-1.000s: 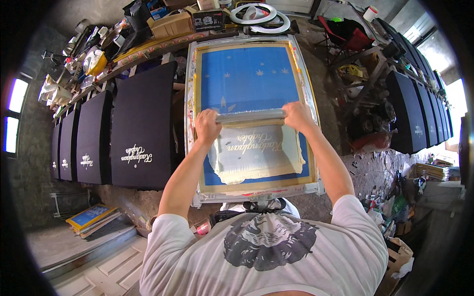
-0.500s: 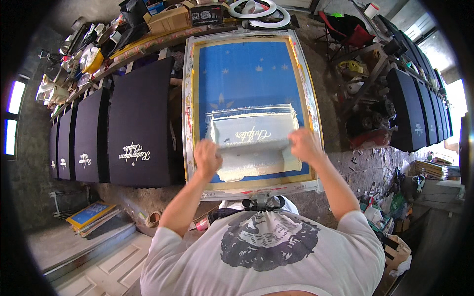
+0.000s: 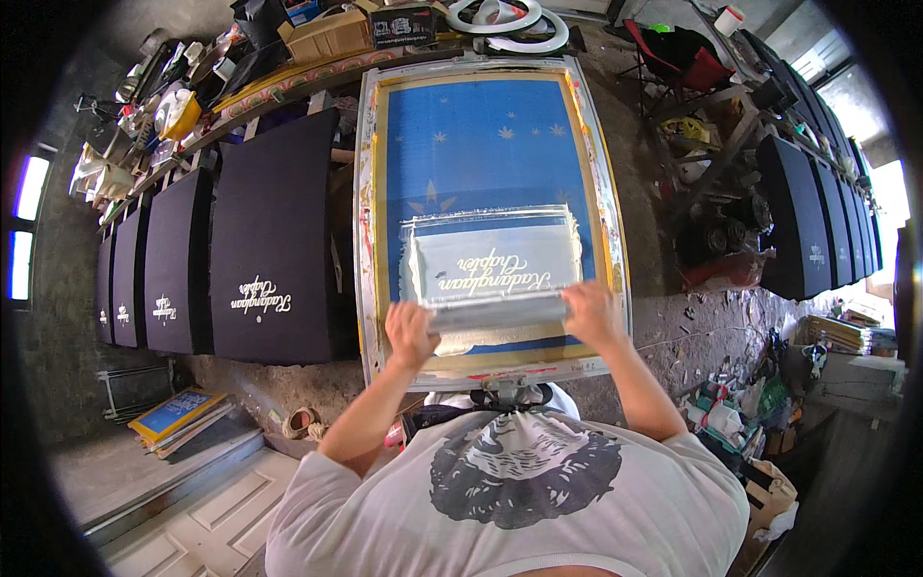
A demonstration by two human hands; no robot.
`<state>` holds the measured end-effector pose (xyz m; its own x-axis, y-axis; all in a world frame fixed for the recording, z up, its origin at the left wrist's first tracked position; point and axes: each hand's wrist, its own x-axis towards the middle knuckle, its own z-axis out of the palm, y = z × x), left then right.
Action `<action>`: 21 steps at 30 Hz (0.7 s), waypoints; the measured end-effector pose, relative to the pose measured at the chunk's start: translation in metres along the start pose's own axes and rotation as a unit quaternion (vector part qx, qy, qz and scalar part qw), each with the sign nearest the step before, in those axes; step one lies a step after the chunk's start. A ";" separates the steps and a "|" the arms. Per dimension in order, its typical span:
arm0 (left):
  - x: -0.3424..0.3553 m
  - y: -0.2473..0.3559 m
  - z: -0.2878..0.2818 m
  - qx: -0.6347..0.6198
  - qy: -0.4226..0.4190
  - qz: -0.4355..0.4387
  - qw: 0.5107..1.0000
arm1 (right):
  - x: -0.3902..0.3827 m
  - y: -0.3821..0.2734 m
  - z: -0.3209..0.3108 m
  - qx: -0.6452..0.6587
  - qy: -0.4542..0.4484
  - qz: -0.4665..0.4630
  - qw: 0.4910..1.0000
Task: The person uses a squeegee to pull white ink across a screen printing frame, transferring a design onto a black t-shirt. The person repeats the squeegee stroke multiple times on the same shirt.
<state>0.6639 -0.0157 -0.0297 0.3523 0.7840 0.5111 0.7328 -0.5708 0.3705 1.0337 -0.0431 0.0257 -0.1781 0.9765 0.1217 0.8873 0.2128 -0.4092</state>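
Observation:
A squeegee [image 3: 500, 314] lies across the near part of a blue-meshed printing screen [image 3: 486, 125]. My left hand [image 3: 411, 333] is closed around its left end, and my right hand [image 3: 591, 313] grips the right end. Beyond the blade, a wiped rectangle of mesh shows white script lettering [image 3: 495, 271], bordered by ridges of cream ink [image 3: 413, 252]. More cream ink [image 3: 481, 340] lies on the near side of the squeegee, partly hidden by it. The screen's pale frame [image 3: 615, 231] is spattered with paint.
Black fabric-covered boards [image 3: 274, 240] with white lettering stand in a row at left; similar boards [image 3: 798, 216] line the right. A cluttered bench with a cardboard box [image 3: 332, 37] runs behind. A red folding chair [image 3: 673, 58] is at back right, and small screens [image 3: 183, 415] are stacked at lower left.
Both hands have drawn the squeegee toward me, down the screen. More of the white lettering now shows behind it, and less ink lies in front.

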 end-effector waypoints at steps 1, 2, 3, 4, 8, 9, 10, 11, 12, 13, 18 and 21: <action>-0.017 0.015 -0.010 -0.024 -0.009 -0.006 1.000 | -0.021 -0.007 0.003 0.006 0.037 -0.014 0.999; -0.029 0.027 -0.019 -0.047 -0.019 -0.014 0.999 | -0.040 -0.013 0.009 0.013 0.073 -0.029 0.997; -0.037 0.031 -0.020 -0.045 -0.010 -0.008 0.999 | -0.051 -0.018 0.012 0.020 0.110 -0.046 0.993; -0.045 0.034 -0.019 -0.044 -0.001 -0.002 0.999 | -0.055 -0.019 0.014 0.011 0.122 -0.054 0.991; -0.012 0.032 -0.031 -0.020 -0.033 0.018 0.999 | -0.041 -0.010 0.008 -0.004 0.102 -0.057 0.993; -0.008 0.033 -0.036 -0.020 -0.031 0.012 0.999 | -0.033 -0.011 0.000 0.007 0.095 -0.061 0.994; -0.007 0.033 -0.038 -0.023 -0.030 0.008 0.999 | -0.034 -0.013 -0.006 0.015 0.088 -0.063 0.994; -0.008 0.036 -0.041 -0.025 -0.029 0.003 0.999 | -0.042 -0.017 -0.010 0.029 0.083 -0.055 0.995; -0.013 0.041 -0.044 -0.023 -0.036 0.006 0.999 | -0.052 -0.018 -0.008 0.024 0.081 -0.053 0.995; -0.021 0.049 -0.048 -0.021 -0.043 0.009 0.999 | -0.063 -0.019 -0.005 0.019 0.080 -0.051 0.995; -0.072 0.061 -0.058 -0.027 -0.106 0.035 0.993 | -0.106 -0.031 0.013 0.010 0.086 -0.061 0.994; -0.087 0.056 -0.067 -0.039 -0.128 0.017 0.991 | -0.121 -0.033 0.019 0.026 0.090 -0.045 0.995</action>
<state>0.6353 -0.1325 -0.0012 0.5186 0.7949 0.3148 0.6747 -0.6067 0.4205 1.0178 -0.1679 0.0075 -0.1727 0.9321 0.3184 0.8473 0.3055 -0.4345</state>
